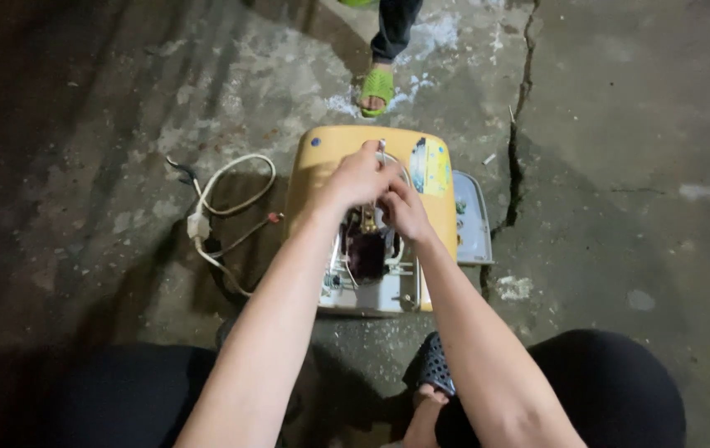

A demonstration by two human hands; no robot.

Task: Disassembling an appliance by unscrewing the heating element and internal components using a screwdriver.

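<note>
Yellow appliance casing [330, 153] lies on cracked concrete floor [620, 166], open at the near end w/ dark reddish part [367, 249], brass fitting and white wires inside. Left hand [361, 176] is above the opening, fingers curled round a thin metal tool [381, 149]. Right hand [406, 211] sits just beside it, fingers pinched narrow on inner wiring; exact hold can't tell. Grey cover panel [473, 217] leans at the casing's right. White cord [226, 203] lies left. Another person's green sandal [377, 87] beyond.
</note>
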